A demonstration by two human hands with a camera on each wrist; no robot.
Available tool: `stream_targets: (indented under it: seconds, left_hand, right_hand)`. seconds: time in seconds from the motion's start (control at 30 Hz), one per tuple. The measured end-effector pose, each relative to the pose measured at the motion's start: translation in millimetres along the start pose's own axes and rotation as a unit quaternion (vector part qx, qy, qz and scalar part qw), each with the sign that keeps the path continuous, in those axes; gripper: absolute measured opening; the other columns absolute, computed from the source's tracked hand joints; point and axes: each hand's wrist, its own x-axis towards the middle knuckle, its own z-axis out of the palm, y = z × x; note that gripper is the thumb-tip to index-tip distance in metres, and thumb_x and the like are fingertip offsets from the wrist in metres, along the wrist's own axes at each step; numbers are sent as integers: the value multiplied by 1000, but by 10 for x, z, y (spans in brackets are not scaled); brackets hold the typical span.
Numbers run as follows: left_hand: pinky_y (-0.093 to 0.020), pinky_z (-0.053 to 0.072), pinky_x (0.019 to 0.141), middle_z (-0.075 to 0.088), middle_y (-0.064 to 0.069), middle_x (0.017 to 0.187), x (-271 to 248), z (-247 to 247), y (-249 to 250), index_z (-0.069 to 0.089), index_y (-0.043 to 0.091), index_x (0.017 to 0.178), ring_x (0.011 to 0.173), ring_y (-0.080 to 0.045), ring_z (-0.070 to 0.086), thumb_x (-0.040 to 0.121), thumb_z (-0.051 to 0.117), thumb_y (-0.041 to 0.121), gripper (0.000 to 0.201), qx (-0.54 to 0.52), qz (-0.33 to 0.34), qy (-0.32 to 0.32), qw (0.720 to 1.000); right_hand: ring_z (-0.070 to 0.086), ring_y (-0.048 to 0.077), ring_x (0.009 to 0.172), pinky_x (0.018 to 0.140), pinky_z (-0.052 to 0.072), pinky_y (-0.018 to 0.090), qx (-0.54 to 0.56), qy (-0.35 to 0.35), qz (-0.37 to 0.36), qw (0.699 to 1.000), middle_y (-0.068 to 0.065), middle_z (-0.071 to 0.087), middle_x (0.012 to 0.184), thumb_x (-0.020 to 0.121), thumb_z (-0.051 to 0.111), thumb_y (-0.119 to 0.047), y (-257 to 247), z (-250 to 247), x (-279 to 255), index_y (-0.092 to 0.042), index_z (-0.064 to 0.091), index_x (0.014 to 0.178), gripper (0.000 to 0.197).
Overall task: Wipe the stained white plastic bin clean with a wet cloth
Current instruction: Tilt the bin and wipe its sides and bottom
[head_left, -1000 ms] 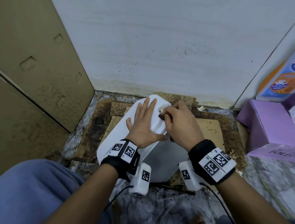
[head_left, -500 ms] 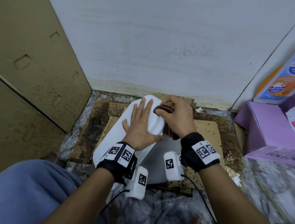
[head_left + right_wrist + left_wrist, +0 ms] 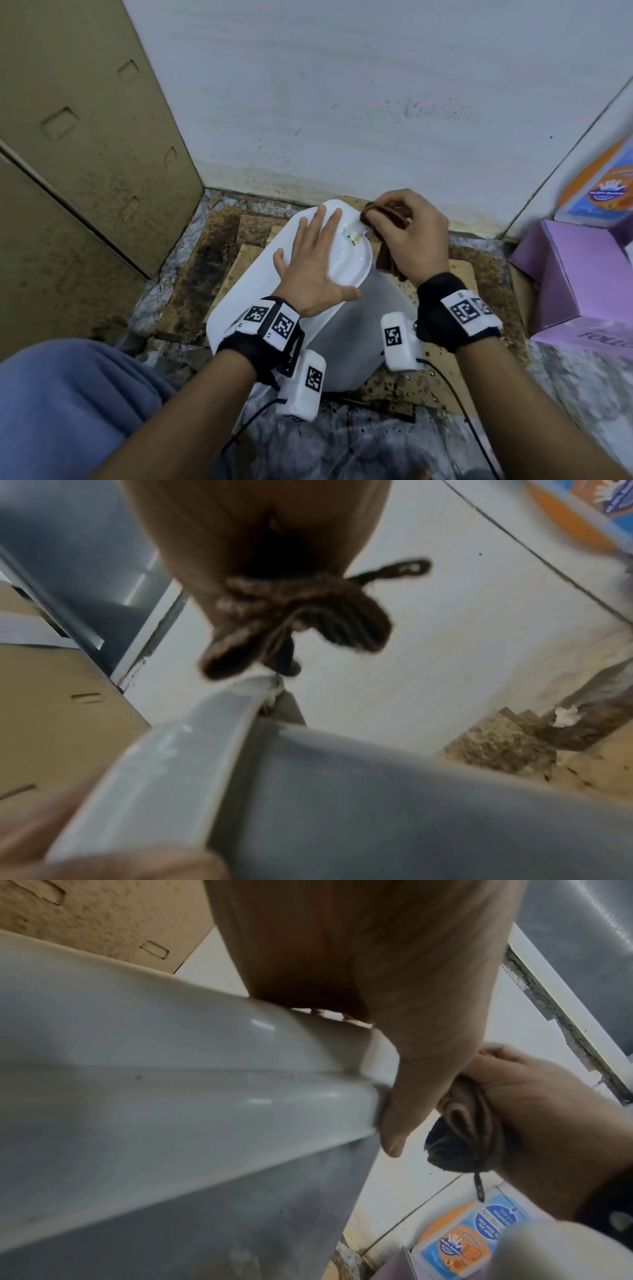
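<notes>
The white plastic bin (image 3: 346, 329) stands on soaked cardboard, its white lid (image 3: 352, 260) on top with a brownish stain (image 3: 354, 236) near the far edge. My left hand (image 3: 311, 260) lies flat on the lid with straight fingers, its thumb over the lid's rim (image 3: 192, 1096). My right hand (image 3: 407, 233) grips a bunched brown cloth (image 3: 383, 219) at the lid's far right corner, just beside the stain. Folds of the cloth (image 3: 298, 615) hang below the fist above the lid edge (image 3: 192, 750). In the left wrist view the cloth (image 3: 459, 1129) bulges from the right fist.
A white wall (image 3: 376, 102) rises just behind the bin. A tall cardboard box (image 3: 78, 137) stands at the left. A purple box (image 3: 579, 277) and an orange and blue pack (image 3: 603, 192) sit at the right. Stained wet cardboard (image 3: 212, 260) covers the floor. My blue-clad knee (image 3: 68, 404) is at lower left.
My right hand has carried the cloth from the middle of the lid toward its far right corner, uncovering the stain. The left hand has stayed flat on the lid.
</notes>
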Motion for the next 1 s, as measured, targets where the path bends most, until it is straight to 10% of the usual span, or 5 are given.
stream_targets:
  seconds: [0.23,0.4,0.67,0.83,1.0]
  left_hand:
    - [-64,-1,113,-26,25,158,-4,-7,-10,-12,46,152,149,-8,-22,67,82,51,127,-7,-1,8,1000]
    - [-64,-2,113,-27,27,157,-48,13,-17,-12,47,152,148,-8,-23,67,82,50,127,-20,2,10,1000]
    - [-66,-1,114,-27,26,157,21,6,49,-14,49,151,149,-9,-22,69,80,50,124,5,-1,-12,1000]
    - [-65,-1,114,-27,25,158,43,-8,47,-13,49,151,149,-8,-22,68,81,51,125,2,-6,-9,1000]
    - [-64,-2,114,-27,27,157,5,15,16,-14,50,150,148,-7,-23,68,81,50,125,1,-2,-7,1000]
  right_hand:
    - [62,5,85,81,47,17,3,-135,-30,990,-7,67,86,71,83,-18,-66,28,-27,-22,76,86,17]
    - [53,7,81,73,34,3,-66,-42,-32,996,0,61,90,76,76,-18,-42,229,-159,-20,71,88,13]
    - [62,10,87,82,51,24,9,134,18,991,-7,58,91,79,74,-17,1,55,-54,-21,67,91,15]
    - [60,-3,89,84,45,10,-16,-92,-50,994,-3,66,96,72,80,-14,7,-32,-134,-21,72,101,31]
    - [62,10,87,83,49,22,-44,-74,-95,992,-8,67,89,71,80,-14,5,50,-97,-17,73,92,23]
